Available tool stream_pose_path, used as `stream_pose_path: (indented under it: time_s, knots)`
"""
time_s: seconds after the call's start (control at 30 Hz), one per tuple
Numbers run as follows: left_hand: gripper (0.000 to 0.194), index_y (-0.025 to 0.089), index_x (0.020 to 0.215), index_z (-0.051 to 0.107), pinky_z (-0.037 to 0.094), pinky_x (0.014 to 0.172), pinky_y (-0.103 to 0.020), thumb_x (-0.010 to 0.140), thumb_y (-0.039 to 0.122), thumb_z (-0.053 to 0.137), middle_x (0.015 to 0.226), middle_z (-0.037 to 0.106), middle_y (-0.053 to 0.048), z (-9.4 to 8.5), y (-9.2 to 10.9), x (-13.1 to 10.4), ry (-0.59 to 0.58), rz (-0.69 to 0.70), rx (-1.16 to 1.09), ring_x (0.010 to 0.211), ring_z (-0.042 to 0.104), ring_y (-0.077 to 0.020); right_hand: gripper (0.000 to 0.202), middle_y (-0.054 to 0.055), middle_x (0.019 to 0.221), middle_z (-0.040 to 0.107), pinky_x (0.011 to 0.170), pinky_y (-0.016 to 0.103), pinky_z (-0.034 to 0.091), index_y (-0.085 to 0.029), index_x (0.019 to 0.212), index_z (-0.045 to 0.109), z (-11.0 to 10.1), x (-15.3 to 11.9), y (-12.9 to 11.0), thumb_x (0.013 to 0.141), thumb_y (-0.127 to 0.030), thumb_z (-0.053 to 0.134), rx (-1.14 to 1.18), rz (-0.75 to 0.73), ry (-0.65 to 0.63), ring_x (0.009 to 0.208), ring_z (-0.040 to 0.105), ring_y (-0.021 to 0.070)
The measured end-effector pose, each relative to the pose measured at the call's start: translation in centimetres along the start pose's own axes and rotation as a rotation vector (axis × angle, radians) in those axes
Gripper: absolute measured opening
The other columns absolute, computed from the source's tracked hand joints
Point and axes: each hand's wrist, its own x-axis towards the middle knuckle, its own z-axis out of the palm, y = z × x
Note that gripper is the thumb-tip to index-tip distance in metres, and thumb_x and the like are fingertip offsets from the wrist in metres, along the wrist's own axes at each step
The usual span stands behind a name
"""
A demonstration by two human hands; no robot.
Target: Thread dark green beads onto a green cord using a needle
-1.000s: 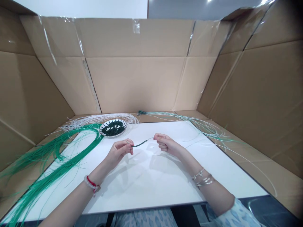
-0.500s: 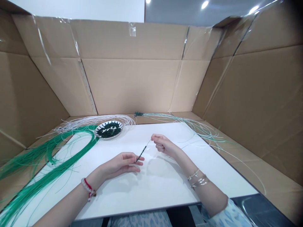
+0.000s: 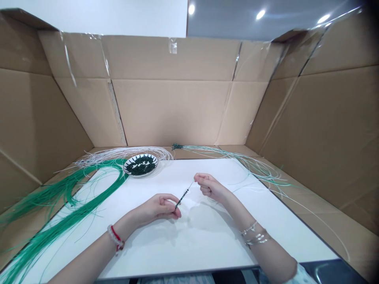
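A short string of dark green beads (image 3: 183, 196) slants between my two hands above the white board. Its lower end is pinched by my left hand (image 3: 164, 207), thumb against the fingers. Up and to the right, my right hand (image 3: 209, 185) is closed on the bare end of the thin pale cord (image 3: 192, 184), holding it taut. Beyond my left hand, a plate (image 3: 126, 170) with a dark-striped rim holds a layer of loose dark green beads (image 3: 140, 165). The cord's exact ends are hidden in my fingers.
Bundles of green cord (image 3: 68, 221) sprawl over the left side, with white cords (image 3: 112, 156) behind them. A gathered bunch of pale cords (image 3: 204, 149) with dark beaded ends lies along the back and right edge. Cardboard walls (image 3: 174, 110) enclose the white board (image 3: 201, 244).
My left fingers, spread out before, have curled in around the lower end of the bead string. The right hand keeps its pinch. The whole view has shifted slightly.
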Motion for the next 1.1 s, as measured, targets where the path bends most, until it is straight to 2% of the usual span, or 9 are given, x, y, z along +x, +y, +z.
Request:
stream_pose_path:
  time_s: [0.13,0.37,0.53,0.63,0.77,0.9,1.1]
  knots:
    - [0.015,0.014,0.098,0.071,0.060,0.081,-0.041,0.096,0.029,0.069,0.095,0.075,-0.004,-0.6,-0.5,0.2,-0.024,-0.006,0.100,0.086,0.073,-0.0202,0.024,0.006,0.107,0.071,0.069,0.033,0.062,-0.015,0.117,0.066,-0.2,-0.3,-0.3,0.101,-0.033,0.064,-0.081,0.005,-0.002,0.082,0.071,0.0174]
    - [0.018,0.014,0.104,0.069,0.060,0.077,-0.039,0.098,0.031,0.067,0.098,0.073,-0.004,-1.5,-0.5,0.5,0.040,0.032,0.230,0.084,0.072,-0.0196,0.027,0.007,0.110,0.071,0.073,0.036,0.062,-0.015,0.120,0.065,-0.1,-0.6,-1.1,0.102,-0.036,0.062,-0.356,-0.019,-0.006,0.086,0.072,0.0190]
    - [0.017,0.014,0.097,0.070,0.060,0.073,-0.037,0.098,0.031,0.067,0.089,0.073,-0.002,-1.4,0.4,0.4,0.066,0.013,0.342,0.075,0.071,-0.0173,0.017,0.005,0.108,0.072,0.079,0.038,0.061,-0.015,0.108,0.069,0.3,-1.4,-3.1,0.100,-0.029,0.066,-0.662,-0.057,-0.081,0.090,0.071,0.0200]
    - [0.017,0.015,0.091,0.070,0.058,0.070,-0.034,0.095,0.031,0.070,0.079,0.073,0.001,-1.2,1.3,0.1,0.077,-0.024,0.392,0.066,0.068,-0.0154,0.014,0.005,0.105,0.073,0.082,0.039,0.060,-0.016,0.108,0.070,1.1,-2.7,-4.2,0.099,-0.027,0.067,-0.760,-0.058,-0.140,0.090,0.071,0.0197]
    - [0.016,0.014,0.092,0.071,0.051,0.061,-0.030,0.087,0.029,0.070,0.071,0.076,-0.001,-0.8,2.3,-0.1,0.121,-0.058,0.427,0.055,0.061,-0.0136,0.014,0.002,0.095,0.072,0.077,0.037,0.060,-0.015,0.106,0.069,3.0,-4.0,-4.3,0.098,-0.027,0.069,-0.757,-0.052,-0.192,0.082,0.071,0.0181]
    - [0.016,0.015,0.088,0.066,0.046,0.051,-0.027,0.082,0.030,0.064,0.073,0.077,-0.005,-0.6,2.8,-0.3,0.139,-0.074,0.454,0.050,0.055,-0.0122,0.016,-0.001,0.082,0.068,0.067,0.031,0.057,-0.014,0.093,0.068,4.3,-4.1,-3.3,0.100,-0.029,0.066,-0.707,-0.072,-0.121,0.071,0.067,0.0146]
    - [0.021,0.018,0.097,0.060,0.045,0.049,-0.025,0.085,0.035,0.059,0.081,0.079,-0.007,0.0,4.0,-1.2,0.133,-0.074,0.521,0.050,0.053,-0.0117,0.020,-0.008,0.065,0.052,0.047,0.020,0.041,-0.015,0.087,0.064,4.4,-3.9,-2.1,0.099,-0.030,0.066,-0.666,-0.086,-0.034,0.047,0.046,0.0071]
